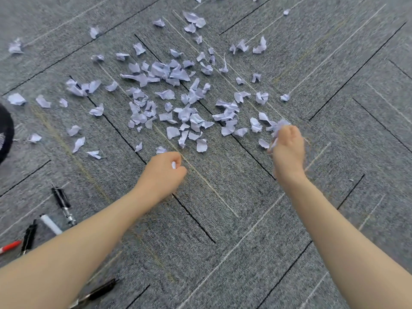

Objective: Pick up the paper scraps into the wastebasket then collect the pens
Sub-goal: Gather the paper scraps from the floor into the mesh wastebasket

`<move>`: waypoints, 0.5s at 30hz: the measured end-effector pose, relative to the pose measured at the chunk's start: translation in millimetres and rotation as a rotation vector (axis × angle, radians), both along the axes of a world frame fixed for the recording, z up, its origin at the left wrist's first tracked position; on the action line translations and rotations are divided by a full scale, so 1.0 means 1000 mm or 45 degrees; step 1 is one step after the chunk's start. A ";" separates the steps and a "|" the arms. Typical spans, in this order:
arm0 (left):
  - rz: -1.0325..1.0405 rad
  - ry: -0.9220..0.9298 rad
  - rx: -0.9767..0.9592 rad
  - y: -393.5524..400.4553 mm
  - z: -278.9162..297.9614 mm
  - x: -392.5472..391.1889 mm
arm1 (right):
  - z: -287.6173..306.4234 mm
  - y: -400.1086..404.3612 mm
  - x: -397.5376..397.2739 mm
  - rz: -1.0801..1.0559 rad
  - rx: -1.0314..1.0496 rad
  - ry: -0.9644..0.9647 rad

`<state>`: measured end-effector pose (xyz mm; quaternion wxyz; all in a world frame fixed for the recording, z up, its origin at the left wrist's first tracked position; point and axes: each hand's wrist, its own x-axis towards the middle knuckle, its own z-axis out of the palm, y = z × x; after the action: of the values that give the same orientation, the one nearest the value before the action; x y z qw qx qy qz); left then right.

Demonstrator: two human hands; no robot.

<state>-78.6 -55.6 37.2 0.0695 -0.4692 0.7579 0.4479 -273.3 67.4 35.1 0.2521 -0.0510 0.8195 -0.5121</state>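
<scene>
Several torn white paper scraps (178,94) lie scattered over the grey carpet ahead of me. My left hand (165,172) is curled and holds a small white scrap between its fingers, just below the near edge of the pile. My right hand (288,150) grips a bunch of scraps (278,128) that stick out above its fingers. Several pens lie at the lower left: a black pen (63,206), a white marker (51,224), another black pen (29,237), a red pen (10,246) and a black pen (98,293) partly under my left forearm.
A black mesh wastebasket (5,134) shows only its rim at the left edge. Grey carpet tiles with dark seams cover the whole floor. More scraps (15,47) lie far left and along the top edge.
</scene>
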 end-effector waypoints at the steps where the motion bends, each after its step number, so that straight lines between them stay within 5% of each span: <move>1: -0.014 0.002 0.018 -0.005 0.009 0.001 | 0.009 -0.010 0.010 0.007 -0.103 -0.165; 4: -0.029 0.071 0.035 -0.021 0.043 0.011 | 0.035 -0.050 0.046 0.154 -0.335 -0.541; 7: 0.149 0.277 0.123 -0.042 0.083 0.029 | 0.071 -0.102 0.089 0.468 -0.428 -0.603; 11: 0.427 0.592 -0.077 -0.086 0.154 0.069 | 0.138 -0.186 0.149 0.939 -0.576 -0.156; 15: 0.872 0.864 -0.566 -0.130 0.221 0.142 | 0.212 -0.263 0.227 1.261 -0.885 0.258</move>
<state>63.0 -185.6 258.2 -0.4310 -0.5219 0.6179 0.4000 -46.4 -196.1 247.0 0.3495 -0.5536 0.5034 -0.5639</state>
